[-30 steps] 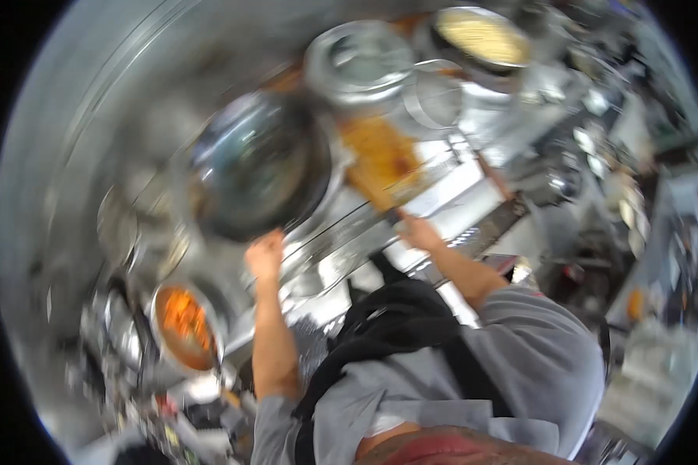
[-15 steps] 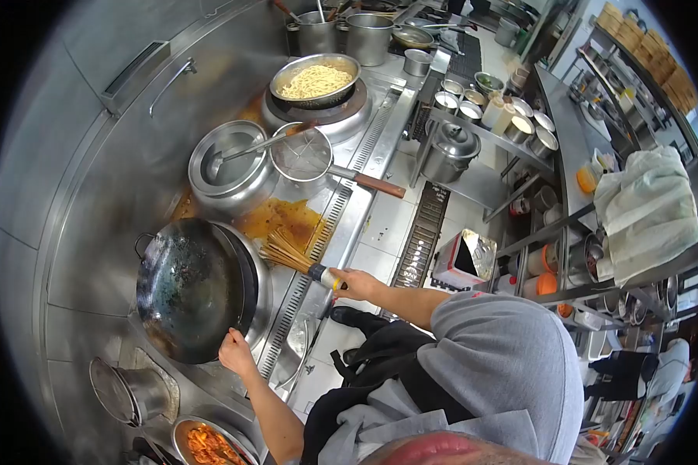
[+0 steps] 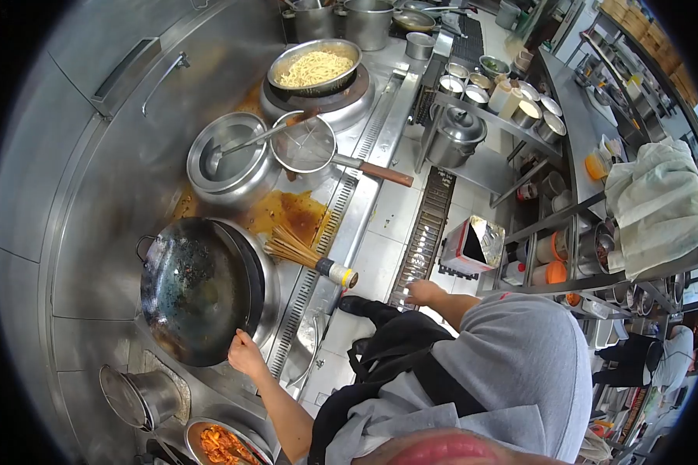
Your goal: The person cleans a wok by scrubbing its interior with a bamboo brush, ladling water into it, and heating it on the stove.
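Steel range (image 3: 395,116) | yr L hand (image 3: 246,353) grips wok (image 3: 198,298) rim, prob. steadying tilt | yr R hand (image 3: 426,294) apart from brush (image 3: 314,260), grip unclear

at the upper centre, a pan (image 3: 349,56) of noodles (image 3: 316,70) tops a burner. left of and below it, a ladle (image 3: 244,143) leans in a metal pot (image 3: 229,184), beside a wood-handled strainer (image 3: 302,146). a bowl (image 3: 195,445) of orange food (image 3: 223,443) sits at the bottom left. on the right, a pale cloth (image 3: 656,205) drapes over a table (image 3: 589,182); right of centre stand an open tin (image 3: 467,246) and a lidded pot (image 3: 456,141).
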A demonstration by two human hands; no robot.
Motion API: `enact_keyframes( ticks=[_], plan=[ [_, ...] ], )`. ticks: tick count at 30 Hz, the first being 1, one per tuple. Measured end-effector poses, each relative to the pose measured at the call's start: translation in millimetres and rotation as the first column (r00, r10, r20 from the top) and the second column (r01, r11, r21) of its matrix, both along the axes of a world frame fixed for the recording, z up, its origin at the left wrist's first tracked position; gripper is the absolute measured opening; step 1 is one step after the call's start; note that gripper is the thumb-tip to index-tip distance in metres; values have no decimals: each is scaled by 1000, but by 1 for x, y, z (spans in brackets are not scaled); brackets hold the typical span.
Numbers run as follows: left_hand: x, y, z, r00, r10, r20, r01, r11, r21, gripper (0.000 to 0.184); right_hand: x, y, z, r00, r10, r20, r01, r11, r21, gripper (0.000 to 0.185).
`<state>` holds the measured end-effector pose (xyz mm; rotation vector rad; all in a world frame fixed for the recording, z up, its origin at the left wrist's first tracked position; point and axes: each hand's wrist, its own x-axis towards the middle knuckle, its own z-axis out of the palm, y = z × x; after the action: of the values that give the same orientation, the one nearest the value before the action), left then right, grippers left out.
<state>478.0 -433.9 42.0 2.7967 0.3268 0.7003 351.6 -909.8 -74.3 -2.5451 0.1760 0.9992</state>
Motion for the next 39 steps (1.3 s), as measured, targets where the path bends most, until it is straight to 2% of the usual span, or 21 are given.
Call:
enact_keyframes(
  ticks=[4,6,7,8,9,10,11,12,13,14,15,16,18,20,25,30,33,35,36,37,39],
  plan=[
    [-2,11,-9,998,-53,-22,53,999,6,39,2,-7,-20,983,9,-181,-29,994,-109,50],
    [-1,9,-7,997,-75,-5,75,997,-15,40,19,-1,-46,990,-2,-144,-8,998,-67,47],
    [0,10,-10,996,-88,21,88,996,-15,39,38,11,-32,991,36,-132,-42,998,-48,47],
    [5,8,-14,996,-89,10,90,996,-16,39,44,21,-66,997,22,-72,-27,997,-66,46],
    [1,9,-12,996,-85,0,85,995,-55,39,60,33,-58,997,63,-47,-62,998,17,44],
    [-3,8,-10,998,-68,-9,67,993,-97,38,69,46,-81,988,117,96,-121,992,37,38],
    [-2,1,-6,996,-78,37,79,996,-41,38,82,62,-91,998,43,49,-46,997,59,36],
    [-3,-1,-9,998,-51,38,54,994,-93,37,93,75,-111,976,163,141,-177,980,90,32],
    [-2,-4,-7,999,-30,20,33,990,-134,36,110,91,-102,989,149,26,-150,984,97,33],
    [-1,-10,-8,996,-10,83,27,978,-208,34,125,109,-120,987,156,45,-160,981,108,33],
    [-2,-7,-8,997,-42,62,51,986,-159,32,130,118,-139,988,137,66,-144,982,121,33],
    [-9,10,-28,1000,2,20,4,960,-281,32,134,127,-156,991,105,81,-116,984,139,34],
    [-5,4,-15,999,-34,-3,34,995,-98,36,127,136,-182,997,12,80,-25,984,175,35],
    [3,-6,-9,1000,-25,17,27,983,-181,38,126,139,-200,993,-83,79,67,981,182,36],
    [1,-4,-8,1000,-8,9,9,988,-153,40,113,123,-235,966,-248,78,223,944,241,40],
    [2,-9,-5,1000,0,5,1,986,-166,41,102,98,-285,902,-422,92,358,850,388,46],
    [-1,-7,-7,999,17,-30,-21,986,-165,40,90,90,-338,816,-571,89,452,727,517,49],
    [0,-10,-6,998,40,-40,-46,987,-155,39,112,95,-263,933,-340,114,294,907,300,43],
    [0,-10,-6,998,31,-46,-38,987,-155,39,121,94,-230,957,-272,97,241,938,251,40],
    [0,-9,-6,998,41,-51,-49,988,-147,39,130,93,-206,967,-238,90,211,948,239,37],
    [1,-11,-5,998,46,-44,-52,987,-153,40,136,92,-192,959,-277,52,257,936,241,40]
  ],
)
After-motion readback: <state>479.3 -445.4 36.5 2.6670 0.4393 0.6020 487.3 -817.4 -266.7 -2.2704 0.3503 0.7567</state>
